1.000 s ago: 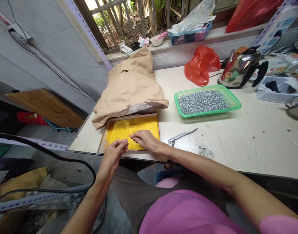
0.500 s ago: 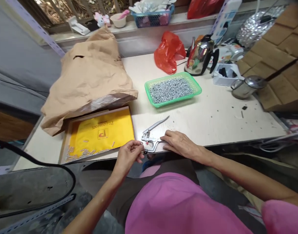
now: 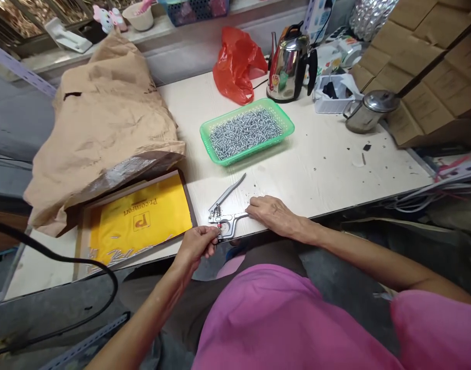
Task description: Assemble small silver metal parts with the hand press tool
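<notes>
A silver hand press tool [image 3: 231,221] with a spring and a red part lies at the table's front edge, its long lever raised away from the body. My right hand [image 3: 272,215] is closed on the end of its lower handle. At the tool's jaw is my left hand [image 3: 199,241], thumb and forefinger pinched together; whatever they hold is too small to make out. Beyond the tool, a green basket [image 3: 285,123] holds a heap of small metal pieces. To the left, a yellow sheet [image 3: 158,205] lies in a shallow tray with several small metal pieces on it.
A large brown paper bag [image 3: 104,118] covers the table's back left. Towards the back stand a red plastic bag [image 3: 237,64], a steel kettle [image 3: 287,69], a white box [image 3: 333,103] and a lidded metal cup [image 3: 368,113]. A black cable [image 3: 66,259] curves at the lower left.
The view has shifted, so the table's things appear further left. My left thumb and forefinger have moved in closer to the tool's jaw. My right hand stays on the handle.
</notes>
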Tool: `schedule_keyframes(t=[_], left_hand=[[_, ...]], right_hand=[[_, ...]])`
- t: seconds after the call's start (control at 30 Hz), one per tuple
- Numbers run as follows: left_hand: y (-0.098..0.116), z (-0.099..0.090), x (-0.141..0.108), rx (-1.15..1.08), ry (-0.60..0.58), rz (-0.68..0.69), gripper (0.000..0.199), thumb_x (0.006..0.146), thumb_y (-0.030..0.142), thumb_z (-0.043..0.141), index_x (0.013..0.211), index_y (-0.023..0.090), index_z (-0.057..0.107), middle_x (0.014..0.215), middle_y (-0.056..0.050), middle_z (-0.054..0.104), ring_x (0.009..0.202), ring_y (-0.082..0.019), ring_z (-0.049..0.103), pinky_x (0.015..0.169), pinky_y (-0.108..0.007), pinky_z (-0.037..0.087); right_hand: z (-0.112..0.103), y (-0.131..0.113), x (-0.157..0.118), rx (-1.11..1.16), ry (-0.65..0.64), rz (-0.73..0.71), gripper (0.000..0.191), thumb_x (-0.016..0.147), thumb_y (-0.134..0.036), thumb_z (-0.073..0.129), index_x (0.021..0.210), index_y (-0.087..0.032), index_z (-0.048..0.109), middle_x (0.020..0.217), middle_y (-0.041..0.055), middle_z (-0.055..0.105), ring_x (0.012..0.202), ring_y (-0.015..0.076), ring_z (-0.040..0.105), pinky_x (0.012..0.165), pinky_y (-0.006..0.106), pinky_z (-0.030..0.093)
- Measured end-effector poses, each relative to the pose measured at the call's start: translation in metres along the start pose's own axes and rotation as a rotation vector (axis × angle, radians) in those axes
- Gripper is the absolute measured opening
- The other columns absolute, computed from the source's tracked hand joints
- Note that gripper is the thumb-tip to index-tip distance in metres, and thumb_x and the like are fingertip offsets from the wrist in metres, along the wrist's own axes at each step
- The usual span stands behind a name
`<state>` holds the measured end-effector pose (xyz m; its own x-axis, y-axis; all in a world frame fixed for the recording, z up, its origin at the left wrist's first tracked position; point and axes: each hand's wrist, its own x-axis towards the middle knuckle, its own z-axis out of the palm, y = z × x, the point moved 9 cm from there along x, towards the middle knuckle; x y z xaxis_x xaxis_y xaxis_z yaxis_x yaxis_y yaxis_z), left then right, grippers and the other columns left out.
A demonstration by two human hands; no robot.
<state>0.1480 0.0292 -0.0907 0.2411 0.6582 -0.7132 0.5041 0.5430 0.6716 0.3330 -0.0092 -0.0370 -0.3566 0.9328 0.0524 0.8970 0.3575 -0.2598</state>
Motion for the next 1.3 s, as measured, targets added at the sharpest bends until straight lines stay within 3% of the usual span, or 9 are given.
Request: schedule_keyframes(t=[0.2,0.47,0.67,0.8,0.87,0.93,1.0,1.1,1.3], left_hand=[[0.000,0.002,0.007,0.023,-0.149,-0.109,0.033,0.060,0.039,0.077,0.057,0.013,0.057,0.042,0.004,0.053,0.028,-0.003,0.038,0.030,-0.015,0.024],[0.010,0.003,0.004,0.077,-0.118,-0.078,0.031,0.060,0.038,0.077,0.062,0.013,0.060,0.043,0.004,0.054,0.028,-0.003,0.041,0.029,-0.015,0.026],[0.004,0.003,0.009,0.091,-0.175,-0.159,0.033,0.057,0.038,0.081,0.065,0.011,0.064,0.044,0.004,0.055,0.028,-0.004,0.042,0.029,-0.015,0.027],[0.003,0.002,0.012,0.076,-0.177,-0.162,0.034,0.055,0.038,0.083,0.066,0.011,0.064,0.043,0.003,0.055,0.029,-0.004,0.043,0.029,-0.014,0.028],[0.003,0.003,0.012,0.078,-0.180,-0.158,0.035,0.055,0.039,0.083,0.065,0.011,0.064,0.043,0.003,0.056,0.029,-0.004,0.044,0.029,-0.014,0.028],[0.003,0.003,0.011,0.079,-0.174,-0.158,0.035,0.056,0.039,0.083,0.063,0.011,0.063,0.043,0.002,0.056,0.029,-0.004,0.044,0.029,-0.013,0.028],[0.003,0.003,0.010,0.070,-0.166,-0.162,0.035,0.056,0.039,0.082,0.063,0.011,0.063,0.043,0.002,0.056,0.029,-0.004,0.044,0.029,-0.013,0.029],[0.004,0.004,0.006,0.049,-0.157,-0.169,0.034,0.057,0.038,0.082,0.065,0.010,0.064,0.042,0.003,0.056,0.029,-0.004,0.044,0.030,-0.013,0.030],[0.002,0.005,0.006,0.034,-0.157,-0.156,0.036,0.055,0.039,0.082,0.061,0.011,0.061,0.042,0.003,0.054,0.029,-0.003,0.042,0.030,-0.014,0.028]], right_hand=[[0.000,0.000,0.002,-0.012,-0.015,0.022,0.020,0.097,-0.016,0.043,0.087,-0.016,0.060,0.088,0.0045,0.058,0.073,0.0139,0.046,0.065,0.030,0.026],[-0.001,-0.003,-0.002,0.002,0.016,-0.012,0.020,0.096,-0.014,0.042,0.089,-0.015,0.061,0.089,0.0060,0.059,0.077,0.0157,0.048,0.068,0.030,0.029],[-0.001,-0.003,-0.002,0.003,-0.029,0.028,0.020,0.095,-0.014,0.043,0.092,-0.015,0.062,0.091,0.0073,0.059,0.079,0.0168,0.049,0.069,0.031,0.032],[-0.006,0.005,0.001,0.098,-0.030,0.031,0.021,0.096,-0.031,0.048,0.099,-0.016,0.063,0.102,0.0096,0.059,0.089,0.0192,0.051,0.077,0.031,0.037],[-0.011,0.011,0.007,0.119,-0.008,0.017,0.037,0.090,-0.044,0.057,0.115,-0.016,0.059,0.120,0.0145,0.055,0.104,0.0244,0.049,0.085,0.036,0.039],[-0.013,0.020,0.016,0.085,-0.014,0.011,0.066,0.080,-0.052,0.068,0.131,-0.015,0.049,0.139,0.0199,0.041,0.121,0.0320,0.040,0.094,0.044,0.037],[-0.011,0.028,0.027,0.044,-0.058,0.000,0.087,0.070,-0.058,0.073,0.137,-0.014,0.041,0.148,0.0228,0.030,0.130,0.0375,0.031,0.099,0.050,0.033],[-0.010,0.033,0.041,0.008,-0.105,-0.025,0.097,0.062,-0.066,0.075,0.135,-0.012,0.041,0.144,0.0233,0.035,0.128,0.0392,0.032,0.100,0.051,0.029],[-0.015,0.029,0.054,-0.083,-0.120,-0.058,0.083,0.059,-0.069,0.073,0.116,-0.011,0.054,0.114,0.0166,0.055,0.104,0.0315,0.045,0.088,0.042,0.031]])
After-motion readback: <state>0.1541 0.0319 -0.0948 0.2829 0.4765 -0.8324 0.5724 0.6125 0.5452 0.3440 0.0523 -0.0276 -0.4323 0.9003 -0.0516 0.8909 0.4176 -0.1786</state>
